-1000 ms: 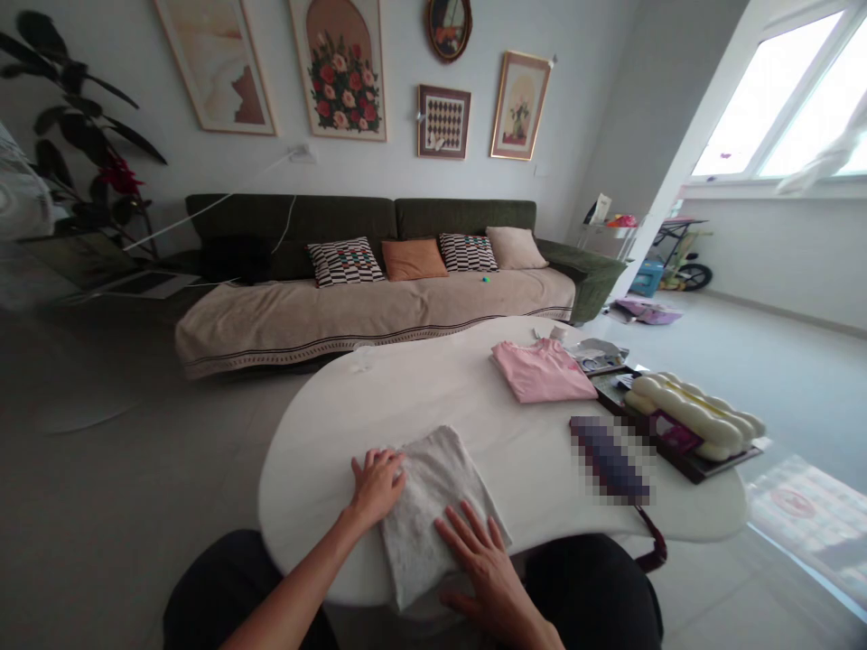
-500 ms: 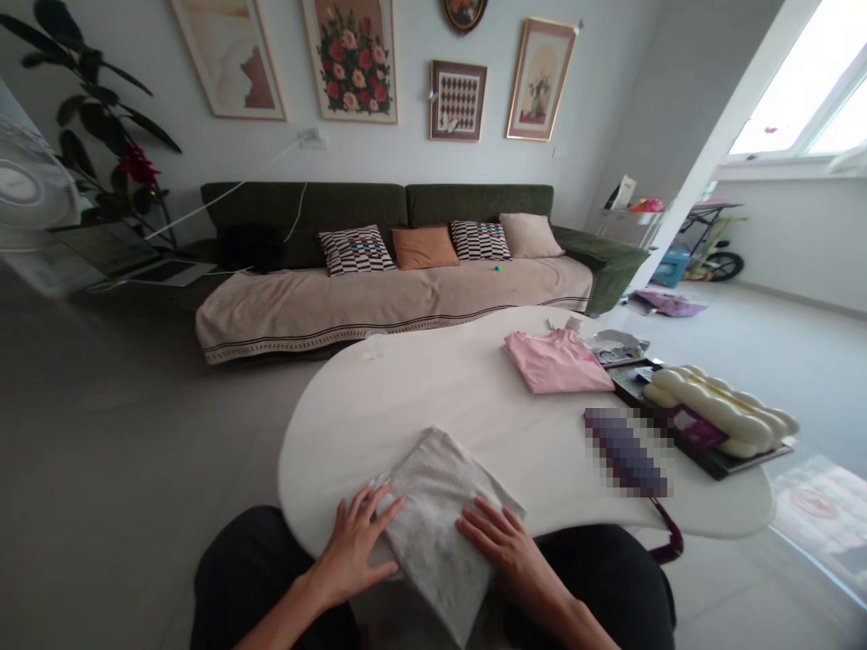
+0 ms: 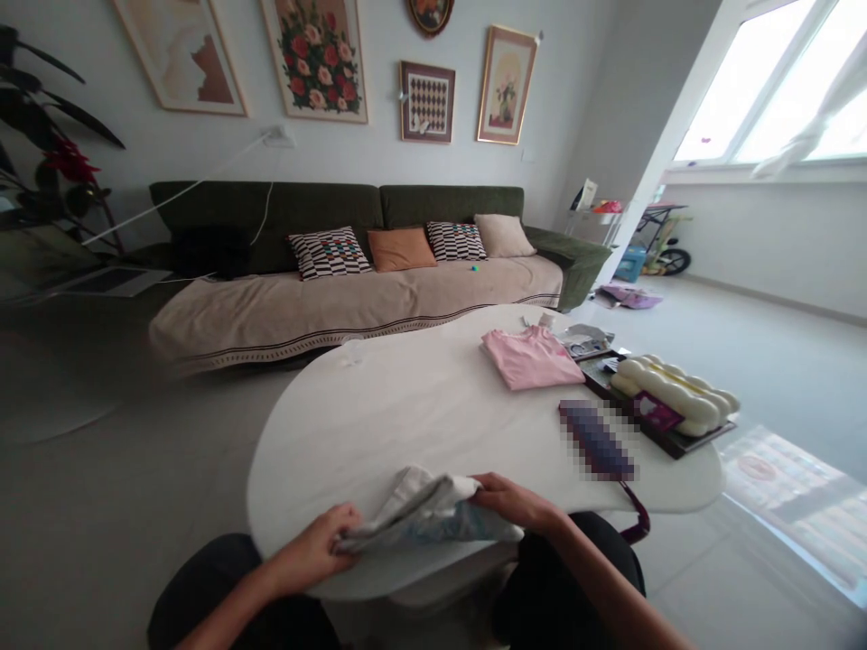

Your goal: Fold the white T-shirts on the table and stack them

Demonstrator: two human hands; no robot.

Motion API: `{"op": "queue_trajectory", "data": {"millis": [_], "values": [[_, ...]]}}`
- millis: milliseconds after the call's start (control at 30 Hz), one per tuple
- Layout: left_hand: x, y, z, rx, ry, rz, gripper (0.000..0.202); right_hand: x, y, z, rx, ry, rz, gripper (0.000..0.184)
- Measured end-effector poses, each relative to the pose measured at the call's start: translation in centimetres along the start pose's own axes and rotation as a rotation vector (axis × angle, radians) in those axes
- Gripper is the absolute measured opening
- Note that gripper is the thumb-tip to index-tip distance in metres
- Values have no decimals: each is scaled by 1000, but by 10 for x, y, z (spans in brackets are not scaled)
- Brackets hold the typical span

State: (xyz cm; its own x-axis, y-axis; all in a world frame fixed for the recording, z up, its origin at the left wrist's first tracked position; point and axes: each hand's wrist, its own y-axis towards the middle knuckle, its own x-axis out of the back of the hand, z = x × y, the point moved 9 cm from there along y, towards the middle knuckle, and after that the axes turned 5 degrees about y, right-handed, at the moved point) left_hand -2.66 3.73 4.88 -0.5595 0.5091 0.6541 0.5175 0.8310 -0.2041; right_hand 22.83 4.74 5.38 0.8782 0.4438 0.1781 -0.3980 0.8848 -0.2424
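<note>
A folded grey T-shirt (image 3: pixel 424 515) is held up at the near edge of the white table (image 3: pixel 325 433), partly lifted, with a bluish print showing on its front side. My left hand (image 3: pixel 325 542) is closed on its left end. At its upper right edge, my right hand (image 3: pixel 515 498) grips the fabric, fingertips partly hidden by the cloth. Farther back on the table lies a folded pink T-shirt (image 3: pixel 532 357), apart from both hands.
A blurred-out dark object (image 3: pixel 600 441) with a maroon strap (image 3: pixel 635 519) lies right of my right hand. Behind it, a dark tray (image 3: pixel 677 444) bears a cream puffy item (image 3: pixel 674 393). A small clear object (image 3: pixel 352 352) sits at the far left edge. Beyond stands a green sofa (image 3: pixel 271 212).
Both hands lay flat and spread on the grey T-shirt; now they grip it and have raised its edge. The view has turned a little to the right.
</note>
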Motion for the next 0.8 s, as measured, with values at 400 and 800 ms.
{"op": "queue_trajectory", "data": {"millis": [400,800], "values": [[75,135,32,319,-373,-417,39,-18,3,-78,-174,249,-281,44],[-37,-4,74,484,-426,-650,75,72,26,-29,35,-447,-492,27]]}}
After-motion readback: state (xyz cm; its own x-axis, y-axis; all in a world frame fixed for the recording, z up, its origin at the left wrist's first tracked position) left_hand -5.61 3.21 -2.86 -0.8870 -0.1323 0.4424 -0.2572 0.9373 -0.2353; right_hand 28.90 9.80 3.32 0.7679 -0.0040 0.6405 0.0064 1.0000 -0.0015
